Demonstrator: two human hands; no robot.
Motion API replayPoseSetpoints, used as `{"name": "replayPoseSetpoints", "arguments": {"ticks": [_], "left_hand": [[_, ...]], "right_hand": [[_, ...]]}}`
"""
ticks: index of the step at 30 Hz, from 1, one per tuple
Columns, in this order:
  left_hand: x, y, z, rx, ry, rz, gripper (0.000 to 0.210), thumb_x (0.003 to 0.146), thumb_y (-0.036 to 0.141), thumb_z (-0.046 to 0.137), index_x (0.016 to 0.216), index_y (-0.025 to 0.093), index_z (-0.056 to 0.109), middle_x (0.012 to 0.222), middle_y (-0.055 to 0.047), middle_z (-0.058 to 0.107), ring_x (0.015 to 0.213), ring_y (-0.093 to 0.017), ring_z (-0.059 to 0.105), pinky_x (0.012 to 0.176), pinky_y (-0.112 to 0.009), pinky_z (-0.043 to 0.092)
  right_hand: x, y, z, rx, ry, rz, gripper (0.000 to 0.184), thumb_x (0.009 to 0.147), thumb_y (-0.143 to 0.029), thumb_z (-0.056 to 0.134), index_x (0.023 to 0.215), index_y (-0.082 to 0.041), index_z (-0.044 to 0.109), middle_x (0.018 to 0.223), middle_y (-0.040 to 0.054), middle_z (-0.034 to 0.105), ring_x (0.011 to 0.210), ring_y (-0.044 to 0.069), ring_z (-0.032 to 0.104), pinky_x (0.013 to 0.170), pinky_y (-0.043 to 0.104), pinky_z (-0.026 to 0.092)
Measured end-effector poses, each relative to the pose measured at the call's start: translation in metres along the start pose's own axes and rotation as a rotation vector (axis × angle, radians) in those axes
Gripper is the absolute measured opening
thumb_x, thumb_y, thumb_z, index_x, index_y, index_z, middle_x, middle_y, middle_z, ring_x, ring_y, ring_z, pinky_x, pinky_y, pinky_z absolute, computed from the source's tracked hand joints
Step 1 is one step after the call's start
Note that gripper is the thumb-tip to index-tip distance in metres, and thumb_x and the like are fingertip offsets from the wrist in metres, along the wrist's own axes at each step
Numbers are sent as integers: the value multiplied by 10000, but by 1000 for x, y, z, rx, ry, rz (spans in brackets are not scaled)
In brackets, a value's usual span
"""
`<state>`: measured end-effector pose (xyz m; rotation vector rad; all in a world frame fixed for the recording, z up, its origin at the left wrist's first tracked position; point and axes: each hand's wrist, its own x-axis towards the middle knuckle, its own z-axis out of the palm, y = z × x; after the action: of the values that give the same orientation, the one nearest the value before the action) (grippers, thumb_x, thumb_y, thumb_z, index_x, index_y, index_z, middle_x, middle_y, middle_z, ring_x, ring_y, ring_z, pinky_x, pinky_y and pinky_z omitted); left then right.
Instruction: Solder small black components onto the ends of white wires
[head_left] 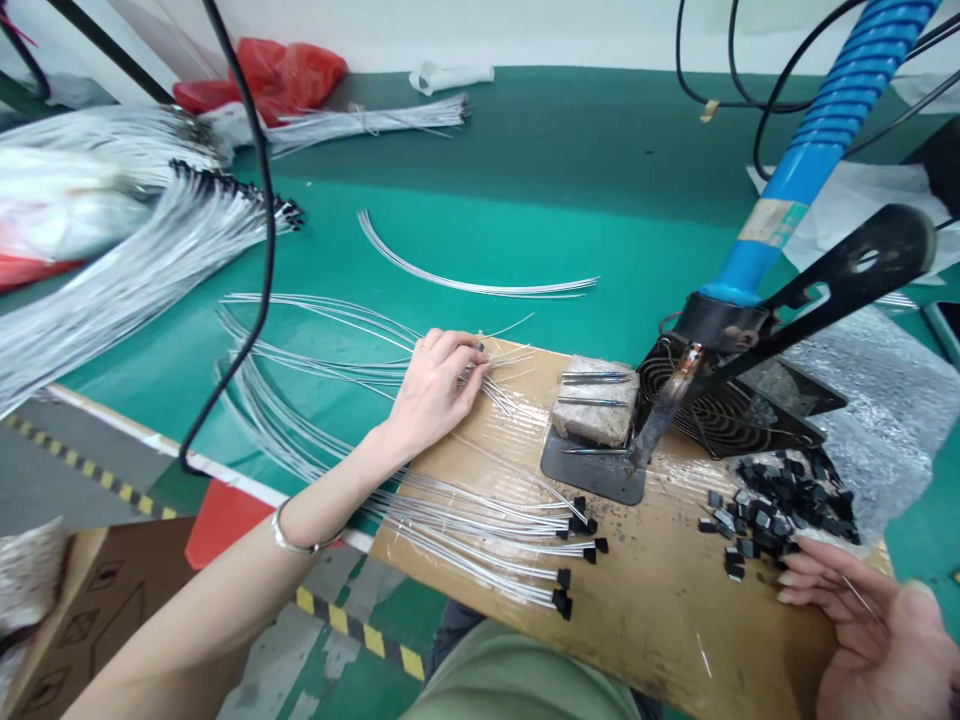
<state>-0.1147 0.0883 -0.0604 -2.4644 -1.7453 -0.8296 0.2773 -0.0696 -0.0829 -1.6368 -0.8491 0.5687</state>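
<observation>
My left hand (439, 390) is closed over a bunch of thin white wires (322, 365), at the far left edge of the brown board (637, 600). A small dark piece shows at its fingertips. Nearer me lie several white wires with black end pieces (562, 602), spread across the board. At the right, my right hand (874, 625) has its fingers curled, with a thin metal needle (861, 597) between them. It is beside a heap of small loose black pieces (772, 530), and its fingertips come close to the nearest ones.
A greyish block (596, 415) bearing metal pins stands on a dark plate. Behind it are a black fan (705, 405) and a blue hose (832, 140). A black cable (264, 230) hangs at left before large wire bundles (150, 250). More wires (480, 288) lie on the green table.
</observation>
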Motion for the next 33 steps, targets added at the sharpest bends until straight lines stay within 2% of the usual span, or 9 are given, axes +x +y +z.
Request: {"name": "replayPoseSetpoints", "arguments": {"ticks": [5,9,12,16,21,24,27,30,33], "left_hand": [[1,2,0,-54,24,-20,126,1040,245,502,962,240,600,1170,-146,731,1129,-313,670,1035,-519,524],[2,3,-2,-93,39,-52,95,1032,241,492,964,242,560,1154,-153,729,1126,-300,695,1009,-478,554],[2,4,-5,-110,62,-95,74,1025,222,482,982,242,539,1022,-104,737,967,-251,723,915,-407,576],[3,16,-14,-124,116,-174,46,1003,232,526,969,242,555,847,-29,692,708,-191,634,714,-327,523],[1,48,-39,-164,78,-236,63,944,202,655,896,220,620,766,22,659,644,-139,562,670,-279,437],[-5,63,-55,-277,-50,-214,43,913,206,674,874,207,658,733,29,680,623,-124,574,608,-239,419],[-10,74,-65,-504,-260,-213,121,931,227,657,821,198,699,725,10,694,584,-112,552,521,-213,389],[-14,87,-67,-711,-487,-285,197,929,299,667,779,186,723,649,1,643,528,-109,470,472,-212,344],[-18,100,-63,-817,-676,-424,242,910,381,685,792,173,720,617,7,580,533,-111,421,478,-212,310]], "right_hand": [[-3,-16,11,105,182,85,383,903,-565,785,720,-233,832,799,159,785,619,286,672,573,507,479],[3,-11,9,121,156,0,412,908,-559,792,706,-204,843,752,175,782,540,279,691,460,457,511],[7,-5,5,101,84,-20,423,951,-544,752,744,-192,861,754,176,789,524,268,713,413,396,530],[2,-9,7,106,78,-10,439,970,-538,728,788,-160,855,745,131,794,551,216,713,457,318,547],[-10,-21,11,-25,48,-31,589,1096,-590,525,932,-119,839,793,93,799,635,185,718,604,312,575],[-7,-30,14,-292,-60,-223,563,1146,-524,459,983,-144,841,792,62,785,637,163,699,629,292,552],[2,-37,22,-598,-177,-513,417,1107,-482,582,919,-183,804,757,22,727,620,152,642,613,287,491],[11,-39,34,-780,-194,-631,465,1086,-536,577,848,-175,749,705,30,625,660,202,591,621,329,433],[13,-37,41,-921,-221,-710,403,1094,-416,542,844,-155,722,739,68,624,756,258,606,656,358,411]]}}
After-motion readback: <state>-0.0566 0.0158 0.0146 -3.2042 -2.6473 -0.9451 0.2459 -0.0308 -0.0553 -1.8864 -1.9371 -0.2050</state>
